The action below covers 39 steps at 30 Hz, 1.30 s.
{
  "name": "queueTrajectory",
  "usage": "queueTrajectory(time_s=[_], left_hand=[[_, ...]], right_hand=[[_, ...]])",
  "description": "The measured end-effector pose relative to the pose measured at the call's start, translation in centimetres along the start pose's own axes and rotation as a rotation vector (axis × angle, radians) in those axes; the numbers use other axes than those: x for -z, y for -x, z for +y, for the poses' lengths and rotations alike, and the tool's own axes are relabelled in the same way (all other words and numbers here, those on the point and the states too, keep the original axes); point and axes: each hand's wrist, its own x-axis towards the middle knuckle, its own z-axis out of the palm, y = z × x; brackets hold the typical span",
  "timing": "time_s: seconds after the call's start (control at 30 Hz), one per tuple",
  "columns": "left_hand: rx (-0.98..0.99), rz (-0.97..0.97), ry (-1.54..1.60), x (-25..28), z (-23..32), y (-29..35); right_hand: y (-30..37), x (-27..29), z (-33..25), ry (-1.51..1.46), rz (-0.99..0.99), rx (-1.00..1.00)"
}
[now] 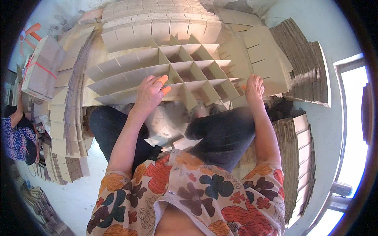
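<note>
A partly assembled cardboard divider grid [183, 69] stands in front of me, its long slotted strips crossed by shorter ones toward the right. My left hand [150, 93], with orange covers on its fingertips, is closed on the near long strip, left of the crossed cells. On the right, my right hand [254, 89] has its fingers bent over the near edge of a pile of slotted cardboard strips [262, 55], pinching a strip there. An orange cover shows at its thumb side. The undersides of both hands are hidden.
Behind the grid lie rows of stacked slotted strips [157, 27]. More stacks stand at the left [71, 90], far right [303, 55] and lower right [297, 157]. A strapped carton [43, 69] and an orange fan [29, 35] are at the left, near another person [17, 133].
</note>
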Motion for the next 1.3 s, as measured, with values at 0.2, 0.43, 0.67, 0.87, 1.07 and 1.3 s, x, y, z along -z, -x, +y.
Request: queueTrajectory(time_s=[0.2, 0.43, 0.67, 0.87, 1.07, 1.3], left_hand=[[0.056, -0.019, -0.057, 1.6, -0.7, 0.4], [0.109, 0.023, -0.085, 4.0, -2.1, 1.6], [0.146, -0.057, -0.064, 4.7, -3.2, 2.9], [0.155, -0.103, -0.022, 4.0, -3.5, 3.3], [0.121, -0.057, -0.019, 4.7, -3.5, 3.1], [0.114, -0.087, -0.02, 4.7, -3.7, 3.0]], right_hand=[[-1.9, 0.3, 1.1, -0.198, 0.026, -0.171], [-1.6, 3.5, 0.7, -0.24, 0.191, -0.357], [-1.8, 15.2, -2.4, -0.65, 0.532, -0.124], [-0.9, 13.4, -9.0, -1.181, 0.089, -0.077], [-2.3, 10.8, -6.6, -1.201, -0.043, -0.214], [0.5, 19.5, -11.6, -1.228, 0.234, 0.213]])
